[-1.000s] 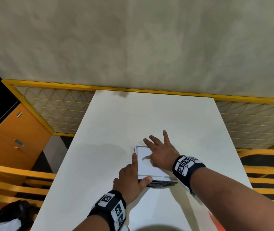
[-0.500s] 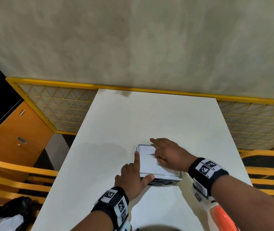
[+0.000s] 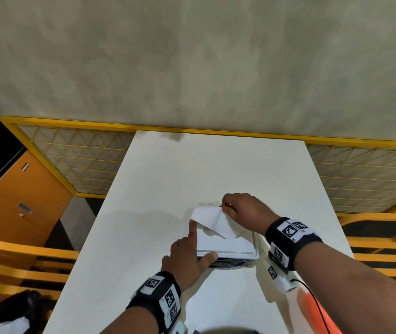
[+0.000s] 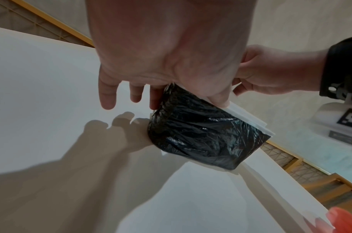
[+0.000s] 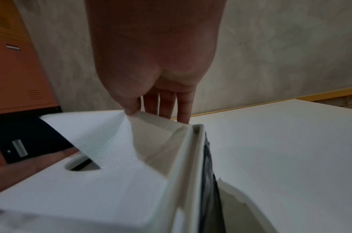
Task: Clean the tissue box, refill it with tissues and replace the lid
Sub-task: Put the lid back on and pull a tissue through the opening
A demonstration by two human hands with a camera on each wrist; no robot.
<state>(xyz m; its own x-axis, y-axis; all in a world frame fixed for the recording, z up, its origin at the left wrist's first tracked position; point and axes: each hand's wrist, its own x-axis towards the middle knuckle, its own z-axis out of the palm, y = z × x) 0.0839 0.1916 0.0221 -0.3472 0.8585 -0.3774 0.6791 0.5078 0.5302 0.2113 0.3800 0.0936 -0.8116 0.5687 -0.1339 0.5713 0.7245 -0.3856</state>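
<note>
Tissue box [image 3: 230, 260] sits on the white table [image 3: 168, 179], toward the person's near edge, roughly mid-width. Its body is wrapped in crinkled black plastic film [image 4: 201, 138]. White lid [image 3: 228, 247] is seated on top; the oval slot [image 5: 82, 165] in it is visible from the right wrist view.

Left hand [image 3: 189, 259]: index finger extended straight along the lid's left edge, thumb laid against the near edge of the lid. In the left wrist view the remaining 3 fingers [image 4: 107, 94] hang relaxed and straight beside the box's left side, gripping nothing. Hand braces the box rather than clasps it.

Right hand [image 3: 242, 210]: thumb and fingertips pinch the corner of 1 white tissue [image 3: 213, 219] at the far side of the box. The tissue runs from the slot up to the pinch, drawn into a taut triangular sheet above the lid. The other fingers [image 5: 167, 104] point down past the far rim of the lid; whether they touch the rim, cannot tell.

Both wrists carry black bands with printed black-and-white markers [image 3: 291, 230]. Surroundings: yellow-framed mesh panel [image 3: 83, 162] behind the table, orange cabinet [image 3: 18, 201] at left, mottled beige wall [image 3: 192, 68] beyond.
</note>
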